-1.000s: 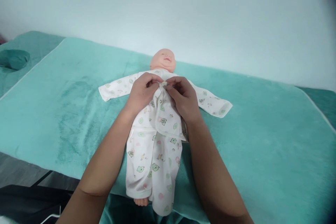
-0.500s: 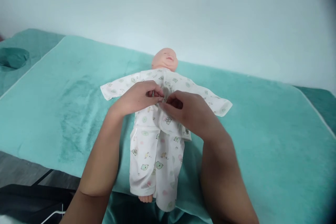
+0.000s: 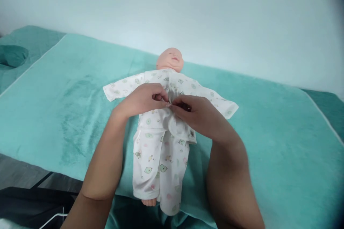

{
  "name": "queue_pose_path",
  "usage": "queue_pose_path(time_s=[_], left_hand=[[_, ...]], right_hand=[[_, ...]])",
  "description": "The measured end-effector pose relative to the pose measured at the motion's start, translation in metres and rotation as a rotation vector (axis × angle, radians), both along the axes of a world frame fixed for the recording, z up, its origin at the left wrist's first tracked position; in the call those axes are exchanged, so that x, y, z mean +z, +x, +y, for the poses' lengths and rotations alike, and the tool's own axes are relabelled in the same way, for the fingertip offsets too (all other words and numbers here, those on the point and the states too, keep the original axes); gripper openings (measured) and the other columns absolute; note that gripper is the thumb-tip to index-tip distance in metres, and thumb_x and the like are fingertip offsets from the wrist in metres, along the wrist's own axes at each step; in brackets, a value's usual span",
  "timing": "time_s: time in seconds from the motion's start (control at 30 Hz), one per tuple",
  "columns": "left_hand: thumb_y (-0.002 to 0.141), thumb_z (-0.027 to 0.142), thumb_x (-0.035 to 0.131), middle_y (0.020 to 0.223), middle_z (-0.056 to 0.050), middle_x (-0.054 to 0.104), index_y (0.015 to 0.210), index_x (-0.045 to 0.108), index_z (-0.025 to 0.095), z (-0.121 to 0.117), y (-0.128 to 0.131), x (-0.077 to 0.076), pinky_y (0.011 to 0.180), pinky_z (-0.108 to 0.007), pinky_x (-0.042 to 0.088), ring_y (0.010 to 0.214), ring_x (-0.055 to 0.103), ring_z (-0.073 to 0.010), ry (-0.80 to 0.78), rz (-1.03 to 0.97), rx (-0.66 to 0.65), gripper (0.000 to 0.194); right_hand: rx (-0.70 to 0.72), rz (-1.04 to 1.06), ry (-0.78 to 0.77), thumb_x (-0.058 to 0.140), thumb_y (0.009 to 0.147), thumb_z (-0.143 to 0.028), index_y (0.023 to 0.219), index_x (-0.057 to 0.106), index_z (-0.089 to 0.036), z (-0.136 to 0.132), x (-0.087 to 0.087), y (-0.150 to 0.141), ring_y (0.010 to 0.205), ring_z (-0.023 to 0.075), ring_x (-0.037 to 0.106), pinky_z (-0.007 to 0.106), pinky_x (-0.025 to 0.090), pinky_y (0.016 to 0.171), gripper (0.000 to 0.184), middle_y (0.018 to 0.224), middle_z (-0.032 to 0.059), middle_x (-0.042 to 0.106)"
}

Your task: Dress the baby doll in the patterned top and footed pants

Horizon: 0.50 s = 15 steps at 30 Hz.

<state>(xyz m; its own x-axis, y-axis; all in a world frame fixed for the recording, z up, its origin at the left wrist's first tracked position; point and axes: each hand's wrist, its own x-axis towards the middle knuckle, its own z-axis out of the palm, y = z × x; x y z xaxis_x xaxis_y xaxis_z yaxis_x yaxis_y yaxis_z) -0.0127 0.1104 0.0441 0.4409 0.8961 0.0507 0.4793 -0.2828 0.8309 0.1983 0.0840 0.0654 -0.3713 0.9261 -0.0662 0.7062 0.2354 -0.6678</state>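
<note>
A baby doll [image 3: 170, 59] lies on its back, head away from me, in a white printed baby shirt [image 3: 153, 117] and matching trousers [image 3: 150, 157]. Over the doll's chest, my left hand [image 3: 147, 98] pinches the shirt's front edge between thumb and forefinger. Close against it, my right hand [image 3: 197, 112] pinches the same front opening, fingertips nearly touching the left ones. The lower front flap is folded up and shows its plain inside. My fingers hide whatever fastener may be between them. One bare foot pokes out of a trouser leg; the other leg's end covers its foot.
A turquoise cover [image 3: 268, 143] spreads over the padded bed beneath the doll. A face hole [image 3: 13, 56] shows at the bed's left end. Behind stands a pale wall [image 3: 188, 10]. A black object [image 3: 32, 207] with a white cord is at lower left.
Both hands have shifted slightly right along the shirt front, still pinching. The lower flap has turned up, so its plain inside now shows.
</note>
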Motion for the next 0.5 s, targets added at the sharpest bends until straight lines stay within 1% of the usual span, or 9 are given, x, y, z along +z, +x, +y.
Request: queue_pose_path(time_s=[0.07,0.13,0.2,0.27,0.37,0.43,0.5], left_hand=[[0.081,0.032,0.069,0.075,0.001,0.059,0.081,0.074,0.023,0.000,0.002,0.000,0.060,-0.028,0.038,0.071,0.053,-0.0142,0.018,0.009,0.012,0.010],[0.081,0.028,0.067,0.075,0.001,0.060,0.081,0.073,0.023,-0.001,0.004,0.000,0.060,-0.028,0.038,0.072,0.053,-0.0145,0.033,0.022,0.024,0.008],[0.080,0.025,0.066,0.076,0.001,0.061,0.080,0.072,0.022,-0.002,0.006,0.001,0.061,-0.028,0.038,0.072,0.053,-0.0145,0.040,0.024,0.026,0.006],[0.082,0.025,0.066,0.078,0.001,0.063,0.080,0.070,0.022,-0.004,0.007,0.002,0.062,-0.028,0.040,0.072,0.054,-0.0144,0.035,-0.026,0.010,0.006],[0.087,0.029,0.065,0.082,0.000,0.067,0.082,0.069,0.021,-0.005,0.009,0.004,0.065,-0.027,0.043,0.074,0.057,-0.0135,0.002,-0.170,-0.025,0.011],[0.088,0.032,0.065,0.082,0.000,0.068,0.083,0.070,0.020,-0.006,0.009,0.003,0.065,-0.027,0.044,0.073,0.058,-0.0129,-0.039,-0.235,-0.033,0.013],[0.087,0.033,0.067,0.080,0.000,0.068,0.083,0.070,0.020,-0.005,0.010,0.002,0.064,-0.027,0.044,0.073,0.059,-0.0128,-0.081,-0.265,-0.025,0.014]], right_hand=[[-0.025,0.108,-0.054,0.060,0.091,-0.035,0.074,0.063,-0.021,0.003,-0.004,0.005,0.058,0.0129,0.046,0.029,0.032,0.053,0.022,0.063,-0.0021,0.057],[-0.064,0.201,-0.096,0.061,0.089,-0.032,0.080,0.066,-0.021,0.005,-0.010,0.008,0.058,0.0130,0.049,0.028,0.035,0.053,0.015,0.065,-0.0019,0.059],[-0.100,0.303,-0.125,0.063,0.087,-0.030,0.084,0.066,-0.021,0.005,-0.017,0.009,0.058,0.0128,0.050,0.028,0.037,0.053,0.010,0.066,-0.0021,0.059],[-0.116,0.413,-0.129,0.064,0.086,-0.029,0.084,0.065,-0.022,0.003,-0.027,0.011,0.058,0.0123,0.049,0.027,0.037,0.053,0.007,0.066,-0.0026,0.056],[-0.105,0.613,-0.045,0.065,0.085,-0.026,0.079,0.062,-0.022,0.000,-0.044,0.012,0.061,0.0120,0.047,0.028,0.037,0.054,0.008,0.077,-0.0008,0.058],[-0.086,0.716,0.049,0.066,0.085,-0.025,0.078,0.062,-0.023,-0.001,-0.053,0.012,0.069,0.0133,0.052,0.029,0.040,0.058,0.009,0.090,0.0014,0.062],[-0.067,0.745,0.155,0.066,0.086,-0.023,0.080,0.063,-0.024,-0.003,-0.059,0.010,0.081,0.0161,0.057,0.031,0.043,0.064,0.007,0.098,0.0027,0.064]])
